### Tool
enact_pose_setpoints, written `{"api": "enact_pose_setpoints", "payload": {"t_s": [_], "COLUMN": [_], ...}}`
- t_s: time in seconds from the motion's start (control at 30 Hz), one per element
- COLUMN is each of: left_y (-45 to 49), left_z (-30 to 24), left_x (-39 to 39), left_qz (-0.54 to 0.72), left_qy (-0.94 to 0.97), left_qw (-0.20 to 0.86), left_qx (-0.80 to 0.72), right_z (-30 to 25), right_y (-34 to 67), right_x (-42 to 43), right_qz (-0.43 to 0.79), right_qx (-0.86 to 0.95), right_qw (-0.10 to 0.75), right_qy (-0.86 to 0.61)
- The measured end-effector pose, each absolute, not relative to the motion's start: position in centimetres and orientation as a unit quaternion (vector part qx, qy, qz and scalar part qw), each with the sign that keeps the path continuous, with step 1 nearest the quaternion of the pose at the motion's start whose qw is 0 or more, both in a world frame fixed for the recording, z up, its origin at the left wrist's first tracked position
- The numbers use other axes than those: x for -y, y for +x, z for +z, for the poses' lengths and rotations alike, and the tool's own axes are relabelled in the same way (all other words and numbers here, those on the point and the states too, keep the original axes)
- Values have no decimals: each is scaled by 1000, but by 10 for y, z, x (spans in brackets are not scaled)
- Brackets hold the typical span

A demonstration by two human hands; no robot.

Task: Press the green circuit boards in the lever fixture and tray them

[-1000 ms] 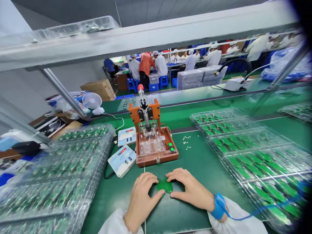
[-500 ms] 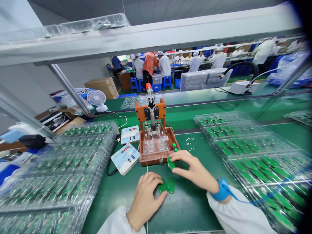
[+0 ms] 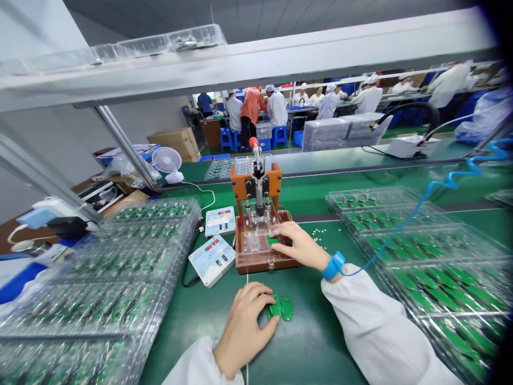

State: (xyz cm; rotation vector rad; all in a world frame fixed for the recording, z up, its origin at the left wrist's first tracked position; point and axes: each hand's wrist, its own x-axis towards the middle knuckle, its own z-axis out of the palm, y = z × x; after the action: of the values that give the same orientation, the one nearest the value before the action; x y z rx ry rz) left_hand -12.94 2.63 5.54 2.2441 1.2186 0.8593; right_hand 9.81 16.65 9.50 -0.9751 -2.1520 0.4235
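Note:
My right hand (image 3: 300,246) pinches a small green circuit board (image 3: 272,240) over the clear plate of a test fixture (image 3: 256,262), which has an orange frame and a red-tipped lever. Whether that board touches the plate, I cannot tell. On the green mat in front of the fixture, my left hand (image 3: 246,327) has its thumb and fingers closed around the edge of another circuit board (image 3: 274,307). Right beside it lies a second green board (image 3: 287,308), apart from my fingers. A blue wrist strap (image 3: 334,266) with a coiled cord circles my right wrist.
Two white display boxes (image 3: 212,259) stand left of the fixture. Clear trays of boards flank the mat, a left stack (image 3: 132,256) and a right stack (image 3: 425,251). Small white bits (image 3: 319,232) lie behind my right hand. A shelf (image 3: 256,69) crosses overhead; a fan (image 3: 166,160) stands behind.
My right hand has moved forward and left, carrying its circuit board from the fixture's front edge to above the clear plate. My left hand stays with the boards on the mat. The view shifted slightly.

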Motion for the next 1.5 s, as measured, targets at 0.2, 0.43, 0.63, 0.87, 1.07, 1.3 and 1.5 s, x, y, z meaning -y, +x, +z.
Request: {"api": "enact_pose_setpoints", "payload": {"t_s": [0.2, 0.43, 0.63, 0.87, 1.07, 1.3, 1.5], "left_y": [-129, -135, -161, -161, -154, -150, -152], "left_z": [55, 70, 103, 104, 94, 90, 86], "left_x": [-27, -33, -94, -151, -149, -147, -137], "left_qz": [336, 401, 425, 398, 414, 412, 416], "left_qy": [817, 804, 799, 819, 807, 806, 802], "left_qw": [218, 206, 126, 117, 130, 113, 75], "left_qx": [-415, -387, -406, -395, -401, -410, -423], "right_z": [90, 80, 73, 73, 73, 74, 76], "right_y": [95, 90, 89, 89, 88, 88, 89], "right_x": [-156, -144, -143, -143, -142, -140, -137], "right_qz": [137, 105, 84, 71, 83, 113, 146], "right_qx": [835, 828, 826, 823, 817, 800, 781], "right_qw": [367, 391, 412, 431, 441, 459, 484], "right_qy": [-386, -388, -374, -363, -362, -369, -366]}}
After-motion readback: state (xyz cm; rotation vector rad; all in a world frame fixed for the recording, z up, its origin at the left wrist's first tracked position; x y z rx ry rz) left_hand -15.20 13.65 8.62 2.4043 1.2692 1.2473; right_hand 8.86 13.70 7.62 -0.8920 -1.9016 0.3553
